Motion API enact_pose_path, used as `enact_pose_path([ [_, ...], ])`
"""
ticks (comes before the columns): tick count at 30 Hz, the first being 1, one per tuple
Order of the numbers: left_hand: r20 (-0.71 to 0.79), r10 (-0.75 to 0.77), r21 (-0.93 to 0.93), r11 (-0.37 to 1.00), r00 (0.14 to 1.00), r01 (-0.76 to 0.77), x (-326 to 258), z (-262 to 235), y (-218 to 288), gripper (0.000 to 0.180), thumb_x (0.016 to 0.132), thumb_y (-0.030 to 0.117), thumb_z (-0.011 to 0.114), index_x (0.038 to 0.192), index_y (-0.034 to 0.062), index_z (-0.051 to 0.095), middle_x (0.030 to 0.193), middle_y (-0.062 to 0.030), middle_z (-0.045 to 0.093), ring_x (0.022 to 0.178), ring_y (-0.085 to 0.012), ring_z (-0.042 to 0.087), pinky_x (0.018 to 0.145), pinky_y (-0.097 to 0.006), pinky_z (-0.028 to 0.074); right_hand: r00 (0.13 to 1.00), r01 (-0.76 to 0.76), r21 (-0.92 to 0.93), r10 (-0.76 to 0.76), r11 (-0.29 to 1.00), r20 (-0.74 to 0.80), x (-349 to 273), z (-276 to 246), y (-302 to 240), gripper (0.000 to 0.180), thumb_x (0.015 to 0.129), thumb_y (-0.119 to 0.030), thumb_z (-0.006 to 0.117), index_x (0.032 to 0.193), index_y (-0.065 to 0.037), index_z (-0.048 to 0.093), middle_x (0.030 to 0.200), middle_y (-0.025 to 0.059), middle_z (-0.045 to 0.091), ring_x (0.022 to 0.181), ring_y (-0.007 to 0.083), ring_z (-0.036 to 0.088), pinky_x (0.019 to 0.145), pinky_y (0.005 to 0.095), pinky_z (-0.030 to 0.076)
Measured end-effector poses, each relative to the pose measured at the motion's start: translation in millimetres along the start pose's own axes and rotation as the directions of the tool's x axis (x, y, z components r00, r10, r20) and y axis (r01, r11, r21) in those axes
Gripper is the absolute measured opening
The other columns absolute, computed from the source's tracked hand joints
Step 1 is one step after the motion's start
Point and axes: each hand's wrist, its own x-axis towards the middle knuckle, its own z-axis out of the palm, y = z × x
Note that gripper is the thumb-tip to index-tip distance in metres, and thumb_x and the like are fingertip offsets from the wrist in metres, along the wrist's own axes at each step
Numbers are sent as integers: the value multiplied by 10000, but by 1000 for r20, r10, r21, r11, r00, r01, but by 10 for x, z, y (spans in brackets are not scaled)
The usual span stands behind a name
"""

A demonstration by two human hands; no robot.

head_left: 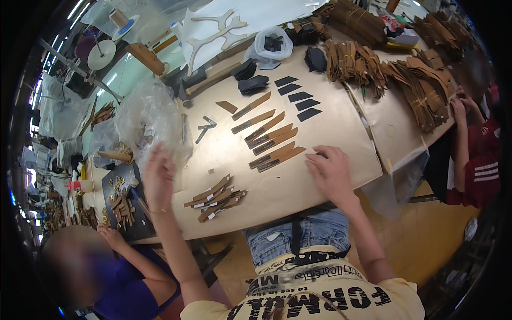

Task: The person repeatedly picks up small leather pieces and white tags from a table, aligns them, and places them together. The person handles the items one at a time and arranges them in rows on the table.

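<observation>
Over the table's left side, next to a crumpled clear plastic bag (146, 120), my left hand (159, 178) is raised and smeared by motion; its fingers cannot be read. My right hand (332, 173) is low over the table with curled fingers, and a small dark bit shows at them that I cannot make out. Just left of it lie several brown leather strips (273, 156) in a slanting column, with dark narrow pieces on them. Beyond these is a row of black slanted pieces (300, 96). A pile of brown strips with white tags (216, 198) lies between my hands, near the front edge.
Stacked black pieces (253, 85) and a white bag of dark scraps (272, 44) stand farther back. Bundled brown strips (356, 64) fill the back right. Loose small grey strips (205, 128) lie left of centre. Co-workers sit at left and right; a dark board (120, 186) bears brown pieces.
</observation>
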Motion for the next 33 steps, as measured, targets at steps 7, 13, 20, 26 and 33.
enact_pose_path([
  [7,108,-121,674,738,987,17,-757,1348,-466,301,961,121,445,1163,22,644,654,48,342,552,-40,310,491,-219,271,992,-86,-26,88,996,85,310,297,-41,327,826,-232,746,1106,-86,660,1149,97,554,1120,293,500,977,425,373],
  [13,315,-173,920,296,933,-255,-691,1703,-872,306,911,131,549,1177,94,694,847,-173,692,682,-331,655,640,-385,512,976,-174,65,163,983,143,330,249,5,242,808,-214,758,1001,-109,654,1050,56,556,1049,258,515,939,423,369],
  [20,261,-215,941,272,941,-199,-595,1656,-957,344,875,128,546,1175,117,714,698,-180,642,588,-349,599,575,-422,465,1000,-16,-25,16,1000,-8,88,301,35,145,816,-153,686,960,-140,674,936,-4,606,940,189,562,907,389,380],
  [26,211,-139,864,490,968,-118,-599,1684,-966,311,925,61,522,1181,55,699,640,-121,599,472,-138,480,507,-303,408,986,160,-105,-163,982,-26,-251,-33,5,286,695,-115,736,979,-151,731,921,-15,638,899,186,585,822,351,437],
  [33,623,-565,580,798,541,165,-681,1830,-806,318,997,178,589,1271,19,617,1045,-31,685,712,-26,528,616,-198,427,903,390,-124,-405,913,-143,-240,-532,-34,291,666,-141,740,950,-204,752,990,-36,662,829,157,587,686,298,447],
])
